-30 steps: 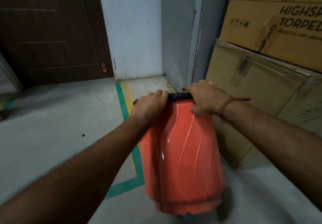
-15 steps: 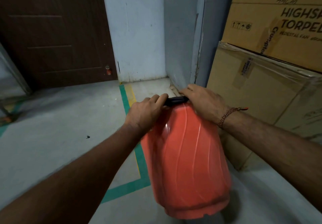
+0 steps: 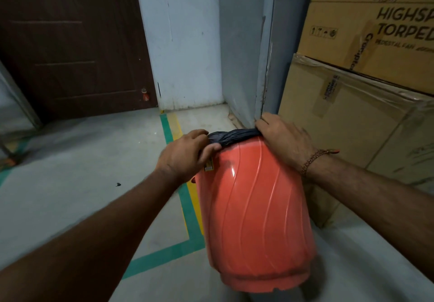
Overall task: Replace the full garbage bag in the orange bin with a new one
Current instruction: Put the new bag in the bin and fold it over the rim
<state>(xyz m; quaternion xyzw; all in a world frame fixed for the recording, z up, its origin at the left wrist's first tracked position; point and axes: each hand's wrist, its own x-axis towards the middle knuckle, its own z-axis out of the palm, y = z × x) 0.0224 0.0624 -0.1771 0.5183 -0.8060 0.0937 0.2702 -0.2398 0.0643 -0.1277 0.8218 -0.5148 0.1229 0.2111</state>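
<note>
The orange bin (image 3: 253,212) with wavy ribs stands tilted away from me on the floor, its base toward the camera. A black garbage bag (image 3: 231,136) is folded over its far rim and shows between my hands. My left hand (image 3: 185,155) grips the bag's edge at the left side of the rim, thumb pressed on it. My right hand (image 3: 284,139) lies over the right side of the rim, fingers curled on the bag. The bin's inside is hidden.
Stacked cardboard boxes (image 3: 366,95) stand close on the right, touching the bin's side. A grey wall corner (image 3: 265,67) is just behind the bin. A dark brown door (image 3: 75,43) is at the far left. Green and yellow tape lines (image 3: 187,198) cross the grey floor.
More of the black bag now shows along the rim between my hands. My left hand has slid down the bin's left side, and the bin sits lower in view.
</note>
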